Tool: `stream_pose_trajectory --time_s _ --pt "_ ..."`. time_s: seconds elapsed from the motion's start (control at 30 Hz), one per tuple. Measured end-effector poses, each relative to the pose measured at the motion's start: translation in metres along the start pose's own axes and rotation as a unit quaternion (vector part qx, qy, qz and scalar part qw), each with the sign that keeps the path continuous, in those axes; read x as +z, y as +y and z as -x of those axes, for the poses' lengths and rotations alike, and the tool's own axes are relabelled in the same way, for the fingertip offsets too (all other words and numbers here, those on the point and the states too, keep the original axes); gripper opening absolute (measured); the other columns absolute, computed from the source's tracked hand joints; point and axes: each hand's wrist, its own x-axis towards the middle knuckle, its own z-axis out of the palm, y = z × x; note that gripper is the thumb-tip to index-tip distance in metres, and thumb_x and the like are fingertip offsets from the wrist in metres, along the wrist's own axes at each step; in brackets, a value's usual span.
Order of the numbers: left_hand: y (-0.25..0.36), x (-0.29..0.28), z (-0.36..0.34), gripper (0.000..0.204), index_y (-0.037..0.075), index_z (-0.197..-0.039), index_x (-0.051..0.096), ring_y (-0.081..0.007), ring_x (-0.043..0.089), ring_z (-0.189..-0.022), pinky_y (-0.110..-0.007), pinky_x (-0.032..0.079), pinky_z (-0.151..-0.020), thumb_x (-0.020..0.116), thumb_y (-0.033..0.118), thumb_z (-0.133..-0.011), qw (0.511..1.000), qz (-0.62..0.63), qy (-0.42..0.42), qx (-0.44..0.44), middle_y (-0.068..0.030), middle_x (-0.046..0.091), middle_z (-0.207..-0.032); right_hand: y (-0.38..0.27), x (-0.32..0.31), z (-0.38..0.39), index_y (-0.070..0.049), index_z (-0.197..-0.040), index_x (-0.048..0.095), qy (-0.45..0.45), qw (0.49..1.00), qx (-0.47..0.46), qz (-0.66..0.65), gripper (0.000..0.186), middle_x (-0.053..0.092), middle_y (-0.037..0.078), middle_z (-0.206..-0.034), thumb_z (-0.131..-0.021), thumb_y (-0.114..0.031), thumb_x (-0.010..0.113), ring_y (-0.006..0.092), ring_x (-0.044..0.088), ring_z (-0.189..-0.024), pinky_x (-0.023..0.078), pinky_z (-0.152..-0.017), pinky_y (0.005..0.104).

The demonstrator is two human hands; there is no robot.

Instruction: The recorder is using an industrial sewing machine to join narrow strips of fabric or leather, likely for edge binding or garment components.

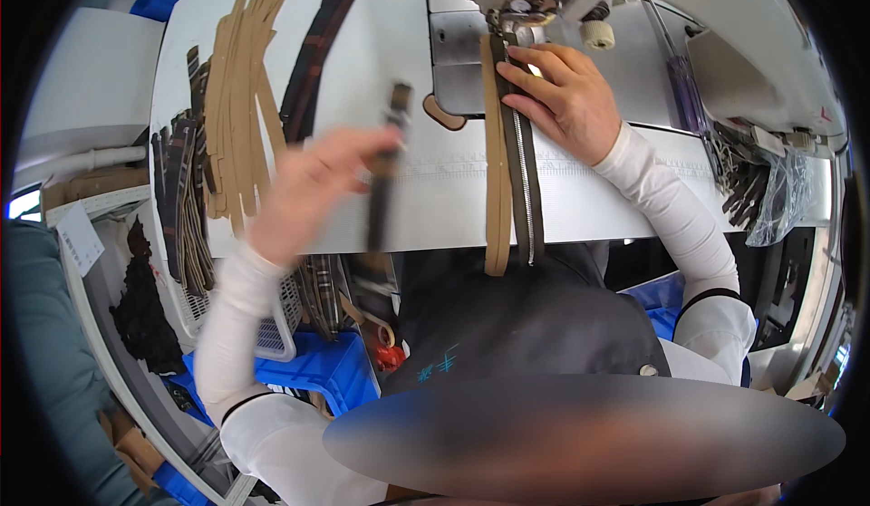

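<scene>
My right hand (573, 98) lies on a dark zipper tape with metal teeth (520, 166), its fingers stretched out and pressing lightly. Beside the zipper runs a long tan fabric strip (496, 180). Both reach up under the needle area of a sewing machine (518, 6) and hang over the table's near edge. To the left, my left hand (313, 189) is blurred by motion. A dark fabric strip with lighter bands (382, 189) is pinched at its upper part between thumb and fingers, dangling toward my lap.
Tan strips (237, 98) are piled on the white table (362, 221), with dark plaid strips (177, 180) beside them. A purple-handled screwdriver (686, 94) and a heap of dark scraps (743, 180) are at the right. A white basket (276, 325) and blue bin (331, 370) stand below.
</scene>
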Motion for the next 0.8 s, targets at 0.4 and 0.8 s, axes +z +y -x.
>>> stream_pose_trajectory --time_s 0.4,0.8 --pt "-0.055 0.057 -0.013 0.042 0.006 -0.115 0.062 -0.0258 0.058 -0.112 -0.055 0.029 -0.101 0.067 0.009 -0.073 0.834 -0.478 0.164 0.221 -0.0091 0.057 -0.128 -0.003 0.003 0.004 -0.011 -0.113 0.066 0.027 0.999 -0.005 0.017 0.036 0.061 0.006 -0.117 -0.080 -0.026 0.069 0.0268 0.056 -0.105 0.046 -0.087 0.0378" --pt "-0.033 0.066 -0.115 0.028 0.003 -0.108 0.062 -0.0208 0.064 -0.100 -0.049 0.042 -0.092 0.060 0.005 -0.079 0.770 -0.493 0.160 0.373 -0.0080 0.064 -0.112 -0.001 0.003 0.000 -0.011 -0.107 0.066 0.038 0.999 -0.007 0.003 0.035 0.061 0.005 -0.109 -0.077 -0.029 0.070 0.0239 0.057 -0.097 0.046 -0.083 0.0351"
